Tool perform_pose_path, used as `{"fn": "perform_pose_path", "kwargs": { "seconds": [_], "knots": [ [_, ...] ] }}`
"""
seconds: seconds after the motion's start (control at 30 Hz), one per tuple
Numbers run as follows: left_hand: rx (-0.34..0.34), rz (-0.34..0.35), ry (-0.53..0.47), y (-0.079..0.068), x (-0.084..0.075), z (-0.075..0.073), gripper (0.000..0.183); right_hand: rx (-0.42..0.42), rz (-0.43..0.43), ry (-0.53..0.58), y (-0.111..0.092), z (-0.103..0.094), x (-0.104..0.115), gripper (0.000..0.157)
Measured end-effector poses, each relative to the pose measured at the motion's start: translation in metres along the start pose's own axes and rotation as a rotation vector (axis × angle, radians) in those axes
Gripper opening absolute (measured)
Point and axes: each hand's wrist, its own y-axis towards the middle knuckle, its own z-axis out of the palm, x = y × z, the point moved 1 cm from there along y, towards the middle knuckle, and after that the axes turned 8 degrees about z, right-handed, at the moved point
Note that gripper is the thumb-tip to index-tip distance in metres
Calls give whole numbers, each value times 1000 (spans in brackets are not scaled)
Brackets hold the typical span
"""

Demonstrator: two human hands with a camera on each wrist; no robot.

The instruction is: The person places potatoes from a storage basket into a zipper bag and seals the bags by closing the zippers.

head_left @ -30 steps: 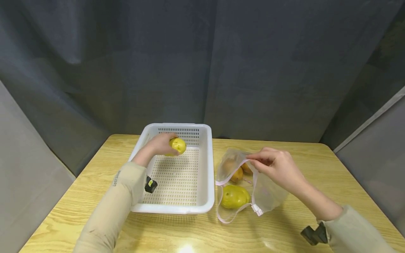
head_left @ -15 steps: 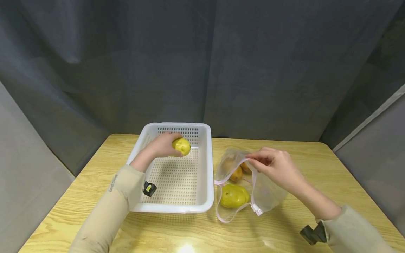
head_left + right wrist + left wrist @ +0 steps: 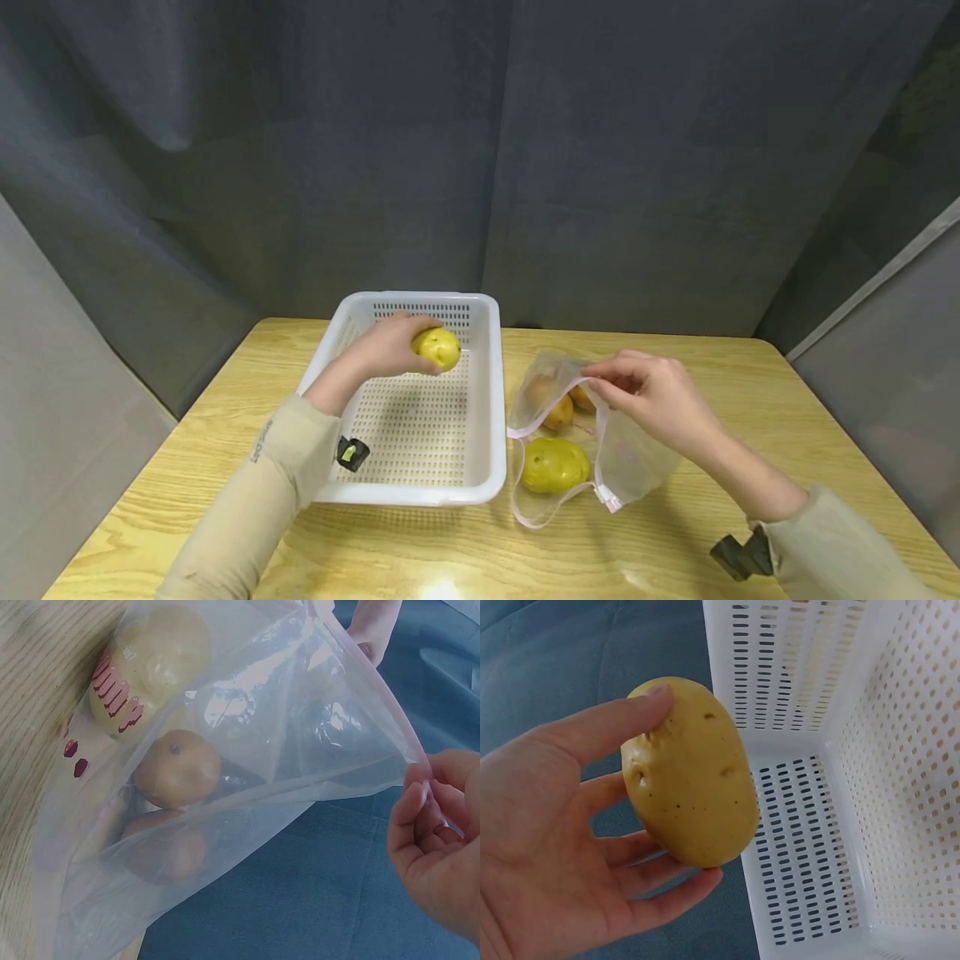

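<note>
A yellow potato (image 3: 694, 772) is held in my left hand (image 3: 386, 346), thumb on one side and fingers curled under the other, above the white basket (image 3: 498, 400). Small dark eyes dot its skin in the left wrist view. My right hand (image 3: 660, 400) pinches the pink-edged rim of a clear zip bag (image 3: 637, 458) and lifts it, so the bag's mouth gapes. Inside the bag lie a large yellow potato-like item (image 3: 555, 465) near the mouth and two round orange-brown fruits (image 3: 178, 769) deeper in. Pink lettering on the plastic covers part of the yellow one in the right wrist view.
The perforated basket stands on a wooden table (image 3: 360, 550), directly left of the bag. Dark cloth (image 3: 480, 167) hangs behind the table. Grey panels (image 3: 67, 400) flank both sides.
My left hand has shifted slightly to the right with the potato, still above the basket. My right hand and the bag have stayed almost in place.
</note>
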Motion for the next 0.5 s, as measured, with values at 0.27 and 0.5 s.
{"fn": "perform_pose_path", "kwargs": {
  "seconds": [0.27, 0.5],
  "knots": [
    [-16, -3, 39, -2, -6, 3, 65, -5, -7, 11, 0, 0, -1, 13],
    [-29, 23, 55, -5, -13, 1, 66, -7, -9, 13, 0, 1, -2, 13]
  ]
}}
